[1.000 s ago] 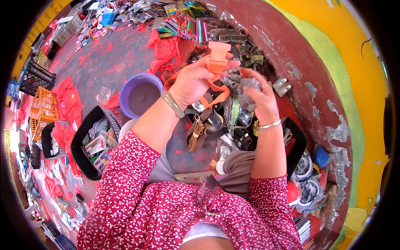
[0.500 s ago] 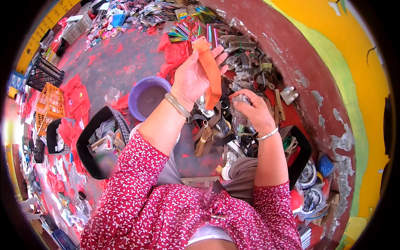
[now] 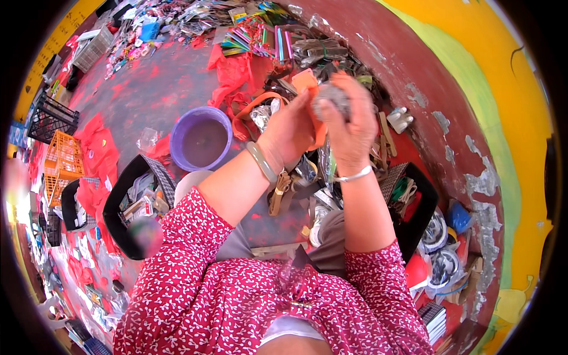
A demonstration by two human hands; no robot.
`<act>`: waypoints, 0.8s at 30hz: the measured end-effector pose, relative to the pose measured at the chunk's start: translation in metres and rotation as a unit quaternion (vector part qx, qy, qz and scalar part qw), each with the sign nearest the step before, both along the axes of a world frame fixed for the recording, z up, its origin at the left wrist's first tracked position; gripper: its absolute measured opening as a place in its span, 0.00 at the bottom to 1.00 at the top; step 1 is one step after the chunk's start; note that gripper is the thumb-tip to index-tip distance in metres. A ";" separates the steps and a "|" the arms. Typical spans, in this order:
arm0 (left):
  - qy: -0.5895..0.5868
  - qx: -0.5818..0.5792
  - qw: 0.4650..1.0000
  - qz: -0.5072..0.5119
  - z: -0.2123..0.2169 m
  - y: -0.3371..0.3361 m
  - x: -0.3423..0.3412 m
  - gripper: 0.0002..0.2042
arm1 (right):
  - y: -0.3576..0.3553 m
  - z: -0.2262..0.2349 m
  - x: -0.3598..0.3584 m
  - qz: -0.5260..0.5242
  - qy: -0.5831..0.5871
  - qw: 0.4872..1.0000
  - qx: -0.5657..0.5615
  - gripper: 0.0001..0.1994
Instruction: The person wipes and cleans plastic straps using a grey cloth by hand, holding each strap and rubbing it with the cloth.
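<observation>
My left hand (image 3: 288, 131) is closed on a flat orange belt (image 3: 305, 79), whose end rises above the fingers. A further length of orange strap loops out to the left of the hand. Wrapped in my right hand (image 3: 354, 127) is a crumpled grey rag (image 3: 333, 102), brought up against the belt. The right fingers are smeared by motion, and the belt's middle is partly hidden behind the hands. Beneath them lie brown and dark straps (image 3: 278, 198) and several plastic-wrapped bundles.
A purple basin (image 3: 175, 142) of murky water stands left of my arms. Black boxes of small goods flank me on the left (image 3: 118, 228) and right (image 3: 429, 216). Orange (image 3: 64, 155) and black crates (image 3: 52, 118) sit farther left. A peeling red wall (image 3: 441, 94) curves along the right.
My right hand has moved up and left with the rag, onto the belt. The left hand has lowered slightly and turned, its fingers now closed round the belt. The view has shifted a little.
</observation>
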State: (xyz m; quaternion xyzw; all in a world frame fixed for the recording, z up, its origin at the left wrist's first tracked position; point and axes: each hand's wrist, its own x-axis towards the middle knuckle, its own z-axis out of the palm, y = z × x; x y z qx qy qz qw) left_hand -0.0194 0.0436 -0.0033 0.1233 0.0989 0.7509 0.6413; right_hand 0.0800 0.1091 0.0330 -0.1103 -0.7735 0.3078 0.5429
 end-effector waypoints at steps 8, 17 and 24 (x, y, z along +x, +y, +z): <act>0.025 -0.028 0.993 0.111 0.003 0.000 -0.002 0.18 | -0.005 -0.033 0.001 0.042 -0.152 0.981 0.112 0.18; 0.017 0.133 0.980 0.148 0.008 -0.017 -0.067 0.20 | 0.016 -0.088 0.032 -0.039 -0.477 0.869 -0.125 0.14; -0.034 0.055 0.994 0.084 0.015 -0.010 -0.072 0.18 | 0.014 -0.040 0.014 0.211 -0.189 0.811 -0.512 0.17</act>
